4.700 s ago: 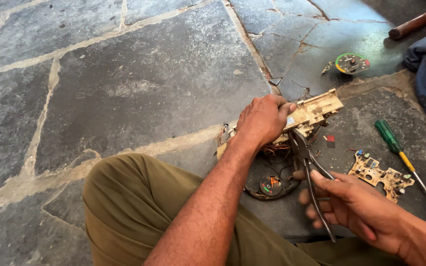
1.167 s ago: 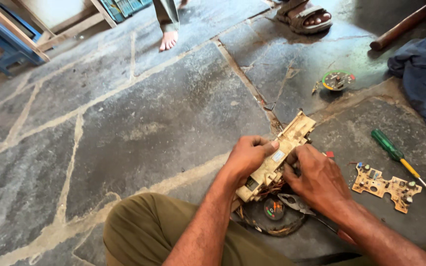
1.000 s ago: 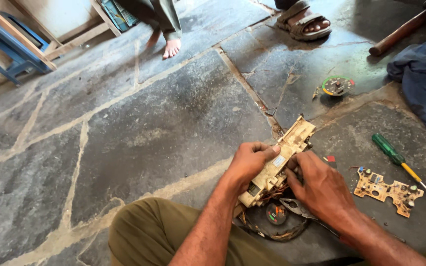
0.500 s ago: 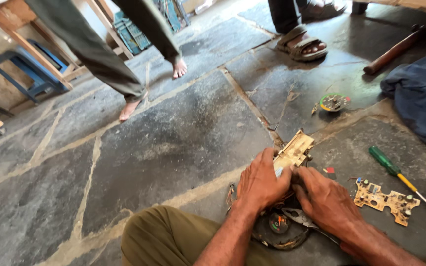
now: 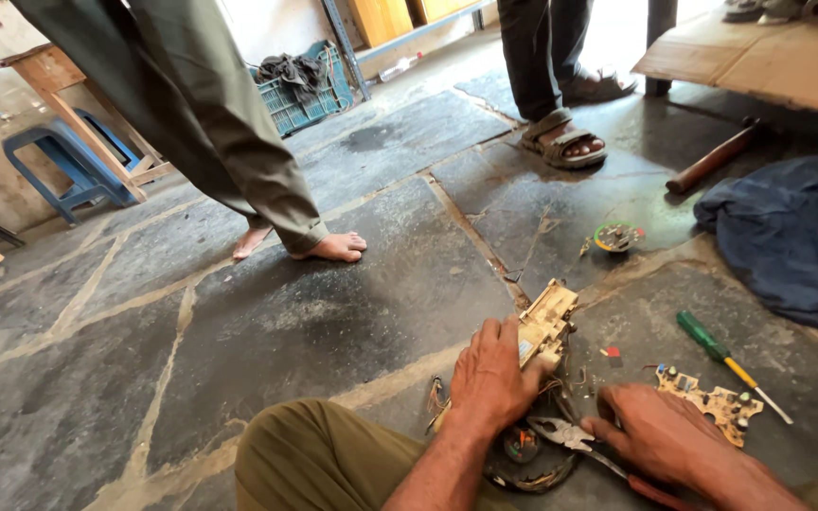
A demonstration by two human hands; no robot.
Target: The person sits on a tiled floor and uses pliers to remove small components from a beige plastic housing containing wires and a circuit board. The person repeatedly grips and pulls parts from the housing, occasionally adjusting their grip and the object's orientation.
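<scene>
My left hand (image 5: 494, 378) grips a tan plastic electrical part (image 5: 546, 326) with loose wires, pressing it down on the stone floor. My right hand (image 5: 660, 440) rests on the floor over the red handles of a pair of pliers (image 5: 575, 437), whose metal jaws point left. Under the part lies a dark round coil piece (image 5: 523, 454). A small yellow circuit board (image 5: 707, 397) lies just right of my right hand. A green-handled screwdriver (image 5: 717, 345) lies beyond it.
A barefoot person in olive trousers (image 5: 267, 180) stands close at the upper left. Another person in sandals (image 5: 560, 142) stands at the top. A blue cloth (image 5: 792, 237), a small round green part (image 5: 614, 237), a wooden handle (image 5: 712, 161), a blue stool (image 5: 73, 170) and a crate (image 5: 305, 85) surround the spot.
The view has tilted up, showing the standing people. My right hand let go of the tan part and dropped onto the pliers. The barefoot person stepped closer.
</scene>
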